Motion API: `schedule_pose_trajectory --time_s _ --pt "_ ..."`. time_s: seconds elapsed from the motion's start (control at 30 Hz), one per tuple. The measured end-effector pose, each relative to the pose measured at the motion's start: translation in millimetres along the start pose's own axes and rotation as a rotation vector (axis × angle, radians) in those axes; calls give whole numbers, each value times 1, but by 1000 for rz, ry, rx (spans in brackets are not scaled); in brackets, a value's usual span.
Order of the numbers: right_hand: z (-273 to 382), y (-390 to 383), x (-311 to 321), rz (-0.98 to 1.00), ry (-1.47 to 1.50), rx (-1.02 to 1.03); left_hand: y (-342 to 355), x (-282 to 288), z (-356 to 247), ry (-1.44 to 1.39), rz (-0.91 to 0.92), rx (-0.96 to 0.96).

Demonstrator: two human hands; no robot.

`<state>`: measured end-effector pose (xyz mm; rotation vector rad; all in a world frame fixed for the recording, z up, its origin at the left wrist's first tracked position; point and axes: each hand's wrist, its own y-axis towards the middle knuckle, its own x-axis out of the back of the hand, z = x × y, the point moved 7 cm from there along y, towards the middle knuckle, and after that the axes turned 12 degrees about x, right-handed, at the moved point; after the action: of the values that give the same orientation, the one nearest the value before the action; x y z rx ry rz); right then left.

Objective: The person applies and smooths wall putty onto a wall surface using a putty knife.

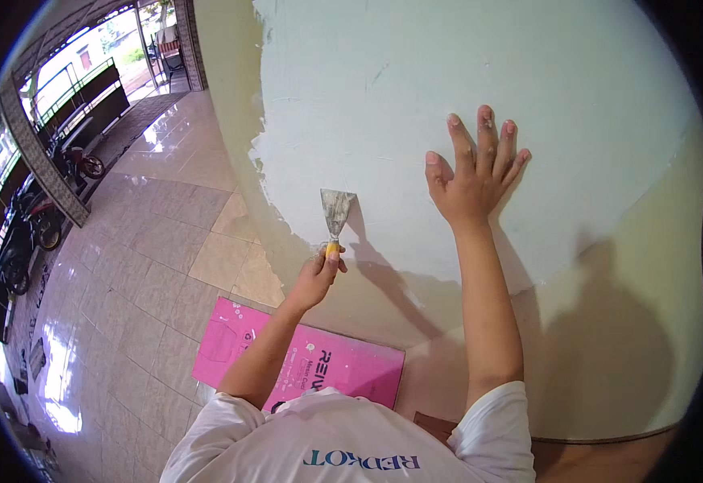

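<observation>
In my left hand [313, 280] is a putty knife [337, 211] with a yellow handle, its fingers closed round the grip. The wide metal blade points up and is smeared with pale filler; whether it touches the wall I cannot tell. My right hand [474, 173] lies with fingers spread against the wall [400, 72], higher up and to the right of the knife. A whitish coat covers most of the wall there, with a ragged edge along its left and lower sides. Beyond that edge the surface is yellowish beige.
A flattened pink cardboard sheet [231, 338] lies on the tiled floor [134, 266] at the foot of the wall. Motorcycles [25, 233] stand at the far left, near a pillar [41, 161] and a dark railing. Shadows of my arms and body fall on the wall.
</observation>
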<state>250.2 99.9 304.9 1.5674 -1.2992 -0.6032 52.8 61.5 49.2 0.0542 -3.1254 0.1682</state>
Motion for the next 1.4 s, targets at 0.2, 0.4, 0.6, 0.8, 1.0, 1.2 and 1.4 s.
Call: schedule_pose_trajectory --time_s 0.2,0.4,0.6,0.8,1.0,1.2,1.4 --pt "-4 -5 -4 -15 22 -13 12 16 -84 212 -165 -212" --pt "-4 -3 -3 -30 24 -41 6 1 18 110 -205 -5" --pt "-6 -7 -5 -34 35 -38 14 1 -31 164 -182 -70" --pt "-4 -5 -5 -46 51 -41 12 2 19 186 -186 -88" --pt "-4 -7 -6 -37 53 -32 10 -32 38 113 -84 41" --pt "-8 -8 -4 -37 45 -13 17 -25 1 262 -142 -51" --pt "0 -5 -6 -69 56 2 17 -28 87 159 -178 81"
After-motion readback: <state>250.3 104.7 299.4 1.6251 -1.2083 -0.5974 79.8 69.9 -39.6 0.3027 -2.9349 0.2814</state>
